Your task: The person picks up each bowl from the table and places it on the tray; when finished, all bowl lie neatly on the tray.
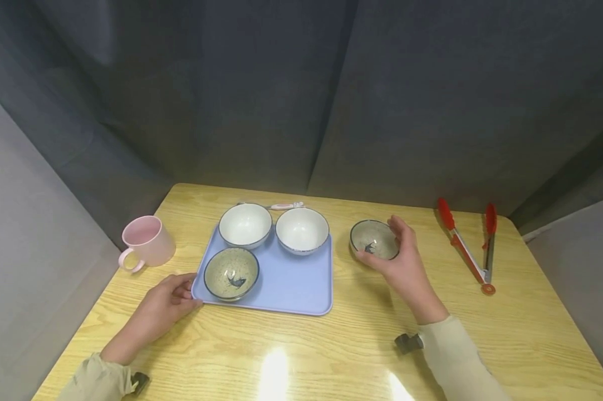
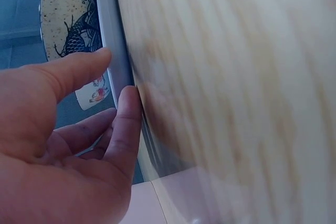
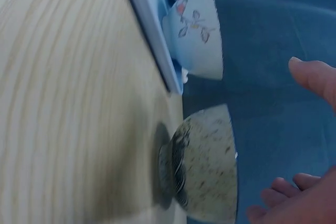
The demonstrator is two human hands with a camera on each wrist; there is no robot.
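A blue tray [image 1: 296,284] lies on the table. My left hand [image 1: 163,306] holds its near-left corner, thumb on the front rim and fingers round the left side. On the tray's near-left part stands a speckled bowl with a fish drawing [image 1: 231,274]; two white bowls, a left one [image 1: 245,225] and a right one [image 1: 302,230], sit along its back. A second speckled bowl [image 1: 373,240] stands upright on the table, right of the tray. Over it is my right hand [image 1: 406,267], thumb and fingers spread about its rim; the right wrist view shows a gap between hand and bowl [image 3: 207,166].
At the far left is a pink mug [image 1: 148,242]. A utensil with a pink-and-white handle [image 1: 286,206] lies behind the tray. Red-tipped tongs [image 1: 469,256] lie spread at the right. Dark curtain [image 1: 261,100] hangs along the table's back edge.
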